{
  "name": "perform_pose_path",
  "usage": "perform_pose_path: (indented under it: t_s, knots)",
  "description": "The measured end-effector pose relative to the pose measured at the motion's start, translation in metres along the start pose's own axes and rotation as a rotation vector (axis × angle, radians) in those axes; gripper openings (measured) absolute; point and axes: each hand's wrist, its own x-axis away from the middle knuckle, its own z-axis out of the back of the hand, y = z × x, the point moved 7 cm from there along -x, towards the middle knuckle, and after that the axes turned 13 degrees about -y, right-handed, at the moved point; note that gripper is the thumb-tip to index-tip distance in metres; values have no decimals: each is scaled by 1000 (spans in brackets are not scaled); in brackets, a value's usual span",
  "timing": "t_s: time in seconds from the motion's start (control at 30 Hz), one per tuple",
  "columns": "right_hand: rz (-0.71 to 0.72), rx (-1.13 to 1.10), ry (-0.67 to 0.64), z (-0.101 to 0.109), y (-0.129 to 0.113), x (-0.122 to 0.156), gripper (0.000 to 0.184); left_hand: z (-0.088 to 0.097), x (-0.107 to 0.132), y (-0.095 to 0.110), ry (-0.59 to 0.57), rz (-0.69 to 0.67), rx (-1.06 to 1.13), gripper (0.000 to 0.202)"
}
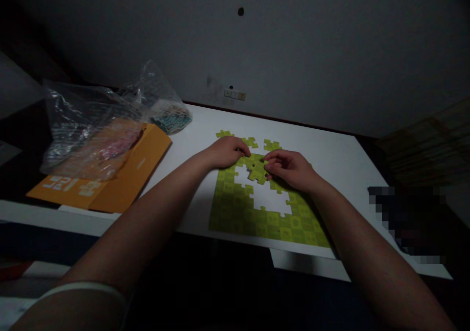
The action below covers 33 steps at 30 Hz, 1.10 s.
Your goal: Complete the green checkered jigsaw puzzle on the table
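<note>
A yellow-green jigsaw puzzle [238, 213] lies on the white table, joined around a gap in its middle where the tabletop shows. My right hand [293, 168] pinches a puzzle piece [259, 173] at its right edge, tilted over the upper part of the gap. My left hand [225, 152] rests on the puzzle's upper left side, thumb and fingers apart, with nothing visible in it. Beyond my hands lie a few loose pieces: one piece [223, 133] at the left, another piece [251, 142] in the middle and a third piece [272, 144] farther right.
An orange cardboard envelope [128, 184] and a crumpled clear plastic bag [91, 125] lie at the left. Behind them is a teal patterned packet [172, 117]. A dark, pixelated object [407, 223] sits at the right edge. A wall socket [235, 94] is behind the table [323, 150].
</note>
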Motion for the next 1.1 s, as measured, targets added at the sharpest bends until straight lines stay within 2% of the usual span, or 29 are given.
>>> perform_pose_path:
  t_s: [0.23, 0.37, 0.5, 0.6, 0.7, 0.9, 1.1]
  knots:
    - [178, 336, 41, 2, -31, 7, 23, -1, -1, 2, 2, -9, -4, 33]
    - [149, 352, 10, -2, -37, 3, 31, -1, -2, 0, 16, 5, -2, 33]
    - [142, 388, -100, -21, -44, -11, 29, -2, -2, 1, 9, -5, -26, 36]
    - [118, 412, -184, -40, -42, -20, 34, -1, -2, 3, -4, -16, -22, 33]
    - [115, 397, -177, -52, -34, -26, 35, -2, -3, 3, -16, -14, -23, 31]
    - [139, 407, -85, -53, -18, -25, 31, -3, -3, 2, -12, -30, -17, 35]
    - [167, 589, -89, -58, -32, -21, 34, -4, -3, 1, -8, -30, 2, 36]
